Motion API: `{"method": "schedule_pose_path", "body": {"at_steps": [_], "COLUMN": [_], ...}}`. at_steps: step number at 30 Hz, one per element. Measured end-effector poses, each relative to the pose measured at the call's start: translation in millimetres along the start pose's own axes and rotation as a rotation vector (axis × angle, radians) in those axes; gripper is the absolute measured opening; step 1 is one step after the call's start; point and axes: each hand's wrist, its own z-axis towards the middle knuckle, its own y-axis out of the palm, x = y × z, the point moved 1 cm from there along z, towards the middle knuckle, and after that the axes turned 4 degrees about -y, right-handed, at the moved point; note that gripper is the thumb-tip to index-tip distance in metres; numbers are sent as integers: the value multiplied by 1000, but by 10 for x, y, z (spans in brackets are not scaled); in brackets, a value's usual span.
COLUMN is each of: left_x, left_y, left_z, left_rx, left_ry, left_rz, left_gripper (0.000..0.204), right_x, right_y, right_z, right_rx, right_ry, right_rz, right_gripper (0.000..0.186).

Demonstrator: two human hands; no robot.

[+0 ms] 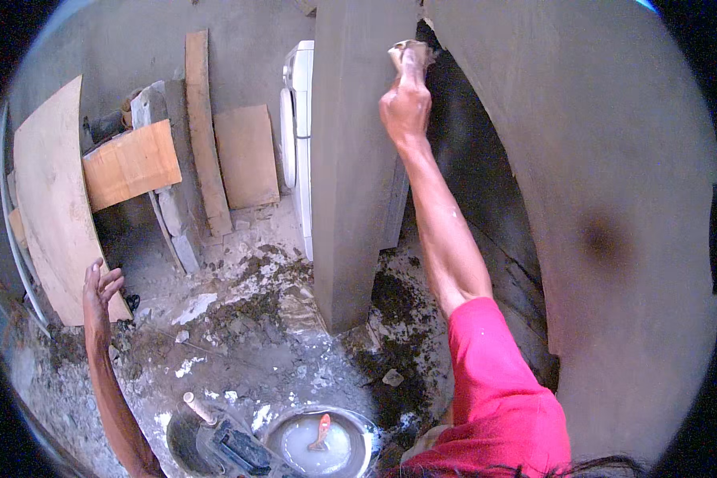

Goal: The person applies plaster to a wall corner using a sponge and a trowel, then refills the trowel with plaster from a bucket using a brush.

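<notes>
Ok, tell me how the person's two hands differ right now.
The right hand is raised high against the grey plastered column and grips a small pale tool; the left hand hangs low over the rubble-strewn floor, empty. The right hand's fingers are closed, the left hand's spread open. Both are bare.

My right hand (405,103) hides most of the small pale tool (410,52) it grips; the grey plastered pillar (350,159) covers half the white washing machine (299,135)
</notes>
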Motion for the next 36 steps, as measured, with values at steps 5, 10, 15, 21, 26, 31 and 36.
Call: {"method": "schedule_pose_path", "body": {"at_steps": [5, 10, 15, 21, 26, 31, 36], "left_x": [-44, -2, -170, -30, -11, -95, -149], "left_y": [-144, -66, -168, 15, -80, -57, -63], "left_z": [51, -75, 110, -38, -71, -21, 43], "left_rx": [-13, 17, -32, -9, 23, 10, -22], "left_ry": [60, 22, 17, -15, 3, -51, 33], "left_rz": [-23, 46, 17, 85, 116, 122, 107], "left_gripper": [71, 68, 71, 72, 74, 73, 72], "right_x": [-340, -87, 486, 732, 904, 919, 1033], "right_y": [34, -451, -171, 137, -36, 2, 237], "right_z": [-1156, -759, 138, 122, -360, 37, 189], "right_rx": [-146, 7, 14, -74, -99, -27, 28], "right_ry": [14, 314, 199, 254, 317, 448, 316], "right_rz": [27, 375, 378, 413, 622, 772, 756], "right_gripper": [57, 38, 40, 39, 40, 41, 40]}}
